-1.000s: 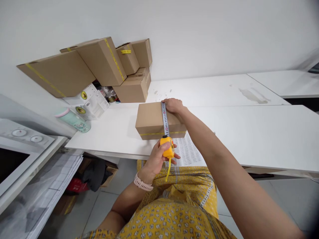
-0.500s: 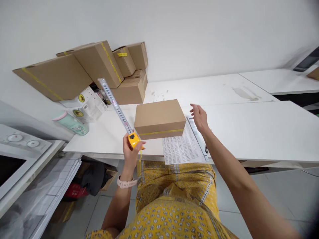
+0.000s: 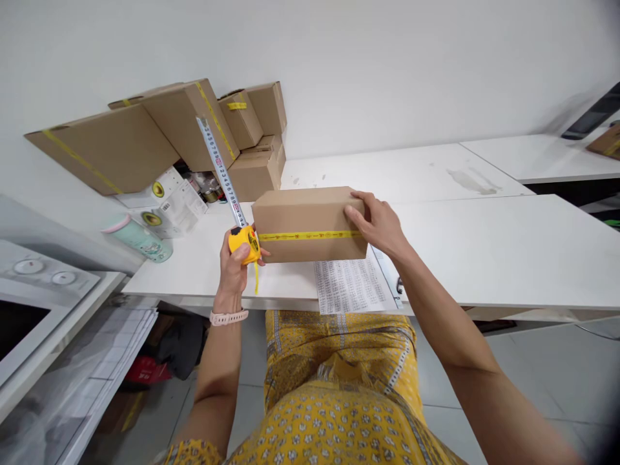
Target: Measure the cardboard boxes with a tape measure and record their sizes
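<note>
In the head view, the yellow tape measure (image 3: 245, 244) is held in the left hand (image 3: 232, 274), with the fingers closed around its case and the thumb laid on it. The metal blade (image 3: 220, 169) is pulled out and pointed away, toward the stacked boxes (image 3: 181, 126) at the back left. The cardboard box (image 3: 303, 216) is found at the front of the bench (image 3: 484, 252), and its side with 1 yellow strip (image 3: 310, 236) is turned to the person. Its right end is pinched by the right hand (image 3: 382, 223), the thumb being placed on this side. Whether the box is fully lifted cannot be told. Below it, a printed sheet (image 3: 356, 290) is partly covered. At the left, a green bottle (image 3: 143, 240) is seen.
</note>
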A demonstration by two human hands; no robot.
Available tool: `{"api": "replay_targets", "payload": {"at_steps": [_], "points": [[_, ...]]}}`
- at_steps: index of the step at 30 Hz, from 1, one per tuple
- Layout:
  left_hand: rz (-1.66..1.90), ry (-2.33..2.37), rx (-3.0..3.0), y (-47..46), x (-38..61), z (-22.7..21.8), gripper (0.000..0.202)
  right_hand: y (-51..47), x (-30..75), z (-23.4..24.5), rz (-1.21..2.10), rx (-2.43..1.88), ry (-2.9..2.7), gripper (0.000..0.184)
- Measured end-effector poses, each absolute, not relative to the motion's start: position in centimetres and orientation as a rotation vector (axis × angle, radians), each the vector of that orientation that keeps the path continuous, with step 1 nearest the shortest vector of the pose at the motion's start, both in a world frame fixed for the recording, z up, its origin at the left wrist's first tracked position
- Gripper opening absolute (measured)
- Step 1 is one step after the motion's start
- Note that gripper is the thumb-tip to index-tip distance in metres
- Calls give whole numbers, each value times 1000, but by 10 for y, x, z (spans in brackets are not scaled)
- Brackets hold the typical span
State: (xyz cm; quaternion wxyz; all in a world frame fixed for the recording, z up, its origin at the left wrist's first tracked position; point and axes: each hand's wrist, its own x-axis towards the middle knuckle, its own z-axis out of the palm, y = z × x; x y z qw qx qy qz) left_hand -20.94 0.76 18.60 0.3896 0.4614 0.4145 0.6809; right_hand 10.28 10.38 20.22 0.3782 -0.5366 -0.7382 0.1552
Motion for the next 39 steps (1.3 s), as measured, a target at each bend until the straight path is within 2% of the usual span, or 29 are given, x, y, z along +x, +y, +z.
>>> {"api": "replay_targets", "payload": {"at_steps": [7,13,19,27,39], "points": [[1640,1101,1097,20,-205,184,52,119,93,208,159,-1677,-1899,55],[1768,1068,1196,-9,-173,188,59,154,80,194,10,-1478,-1906,53],[1291,859,1052,-63,-109,152,59,159,79,191,-59,-1399,-1972,48],[1165,861,990,-89,-85,112,55,160,78,198,-80,-1418,-2061,45],[1102,933,957,-96,-81,114,59,165,78,198,-185,-1206,-2250,54]]}}
